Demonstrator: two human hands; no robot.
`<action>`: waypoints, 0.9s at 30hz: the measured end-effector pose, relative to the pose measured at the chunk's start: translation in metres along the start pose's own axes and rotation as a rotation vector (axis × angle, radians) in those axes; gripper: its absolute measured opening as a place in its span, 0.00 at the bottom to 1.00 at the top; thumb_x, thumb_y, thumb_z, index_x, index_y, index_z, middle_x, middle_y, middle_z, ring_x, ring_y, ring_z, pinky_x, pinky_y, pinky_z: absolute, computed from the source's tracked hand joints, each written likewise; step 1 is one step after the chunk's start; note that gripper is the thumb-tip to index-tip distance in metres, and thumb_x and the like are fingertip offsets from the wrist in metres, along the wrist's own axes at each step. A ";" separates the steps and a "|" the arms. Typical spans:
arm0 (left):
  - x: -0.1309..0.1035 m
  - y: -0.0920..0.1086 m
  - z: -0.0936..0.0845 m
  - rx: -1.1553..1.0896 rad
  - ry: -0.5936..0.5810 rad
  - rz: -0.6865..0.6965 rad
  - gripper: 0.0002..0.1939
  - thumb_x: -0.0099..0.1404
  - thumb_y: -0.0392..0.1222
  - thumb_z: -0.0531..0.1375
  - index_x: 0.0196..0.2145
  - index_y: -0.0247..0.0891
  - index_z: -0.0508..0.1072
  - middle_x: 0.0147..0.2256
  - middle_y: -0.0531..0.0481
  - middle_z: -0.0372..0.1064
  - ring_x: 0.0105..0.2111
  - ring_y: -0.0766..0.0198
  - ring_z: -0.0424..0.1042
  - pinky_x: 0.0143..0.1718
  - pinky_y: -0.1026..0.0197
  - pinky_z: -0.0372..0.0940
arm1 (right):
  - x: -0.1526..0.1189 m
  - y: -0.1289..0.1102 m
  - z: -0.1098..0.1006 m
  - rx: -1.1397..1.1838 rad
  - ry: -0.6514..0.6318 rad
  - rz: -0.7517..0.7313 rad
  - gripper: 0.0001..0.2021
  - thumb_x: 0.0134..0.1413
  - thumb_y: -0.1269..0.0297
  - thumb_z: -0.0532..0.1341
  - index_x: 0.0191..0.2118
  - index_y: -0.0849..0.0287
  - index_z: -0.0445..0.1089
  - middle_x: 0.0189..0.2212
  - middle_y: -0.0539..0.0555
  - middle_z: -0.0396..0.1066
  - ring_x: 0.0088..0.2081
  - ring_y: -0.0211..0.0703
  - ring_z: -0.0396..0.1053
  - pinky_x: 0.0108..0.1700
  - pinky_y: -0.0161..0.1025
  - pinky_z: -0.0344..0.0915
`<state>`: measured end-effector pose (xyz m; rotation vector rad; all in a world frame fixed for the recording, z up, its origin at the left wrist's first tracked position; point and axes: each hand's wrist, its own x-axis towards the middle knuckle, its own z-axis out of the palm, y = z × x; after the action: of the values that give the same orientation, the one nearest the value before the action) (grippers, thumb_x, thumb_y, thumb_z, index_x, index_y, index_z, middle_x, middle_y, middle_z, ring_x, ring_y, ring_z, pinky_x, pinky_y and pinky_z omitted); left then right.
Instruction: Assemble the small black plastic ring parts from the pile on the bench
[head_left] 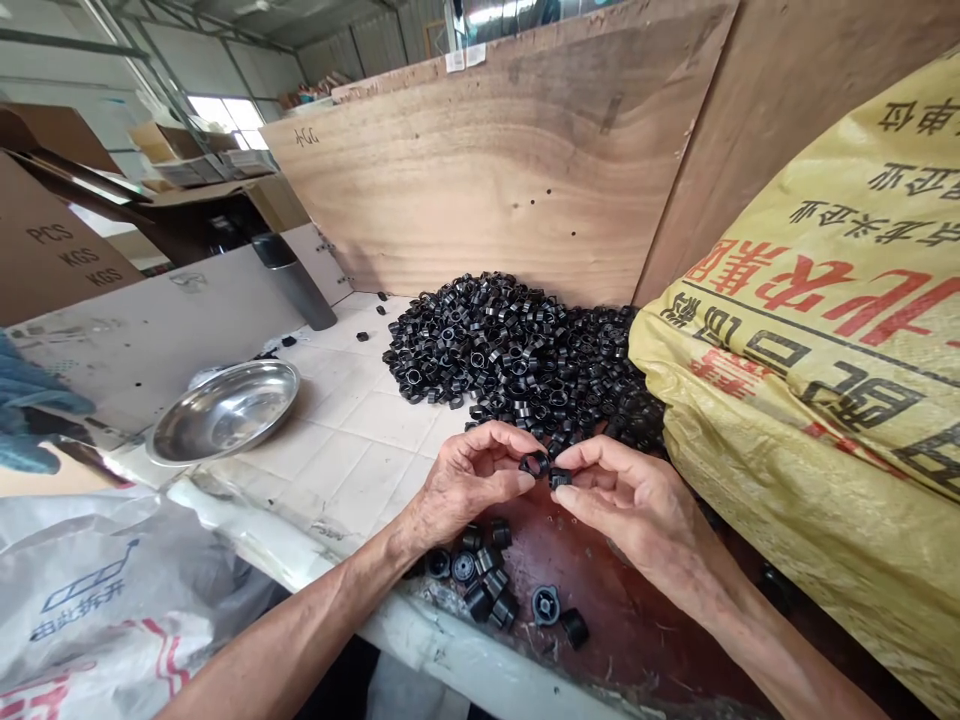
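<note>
My left hand (469, 480) pinches a black plastic ring (535, 464) between thumb and fingers. Close beside it, my right hand (626, 490) grips a small black part (559, 479) at its fingertips. The two parts are side by side; whether they touch is hard to tell. Behind my hands rises a large pile of black ring-shaped parts (495, 345). Below them, near the table's front edge, several black caps (487, 575) lie in a loose group, with a round eared piece (545, 605) to their right.
A steel bowl (225, 410) stands at the left, with a dark bottle (296, 283) behind it. A full yellow sack (810, 350) bulges in from the right. Wooden boards (480, 180) wall the back. A blue glove (34, 400) shows at the far left.
</note>
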<state>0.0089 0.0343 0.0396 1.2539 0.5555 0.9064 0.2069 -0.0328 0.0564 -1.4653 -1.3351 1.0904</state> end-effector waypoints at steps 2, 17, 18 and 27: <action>0.000 0.000 0.001 -0.029 0.010 -0.012 0.10 0.58 0.36 0.71 0.38 0.35 0.77 0.39 0.46 0.75 0.38 0.63 0.74 0.43 0.60 0.70 | 0.000 0.000 0.000 0.021 0.048 -0.036 0.12 0.52 0.57 0.68 0.41 0.56 0.73 0.32 0.50 0.76 0.34 0.42 0.74 0.37 0.36 0.71; -0.006 -0.003 0.005 0.211 -0.004 0.104 0.09 0.61 0.36 0.67 0.41 0.35 0.78 0.43 0.44 0.72 0.42 0.59 0.75 0.46 0.58 0.71 | 0.001 0.007 0.006 -0.286 0.112 -0.393 0.06 0.60 0.61 0.65 0.43 0.52 0.74 0.37 0.50 0.79 0.35 0.41 0.77 0.39 0.35 0.73; -0.006 -0.005 0.004 0.227 -0.006 0.117 0.10 0.61 0.35 0.67 0.41 0.36 0.78 0.43 0.44 0.72 0.43 0.58 0.76 0.47 0.57 0.72 | 0.000 0.008 0.007 -0.296 0.127 -0.399 0.09 0.60 0.61 0.65 0.46 0.52 0.73 0.38 0.51 0.79 0.35 0.41 0.77 0.40 0.35 0.74; -0.007 -0.004 0.003 0.252 -0.018 0.167 0.10 0.62 0.33 0.66 0.42 0.37 0.79 0.44 0.43 0.73 0.44 0.57 0.76 0.47 0.56 0.73 | -0.003 0.013 0.005 -0.446 0.079 -0.518 0.09 0.67 0.63 0.59 0.50 0.55 0.68 0.37 0.53 0.79 0.35 0.42 0.77 0.40 0.36 0.70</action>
<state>0.0087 0.0268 0.0357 1.5525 0.5695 0.9854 0.2051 -0.0365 0.0423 -1.3287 -1.8442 0.4122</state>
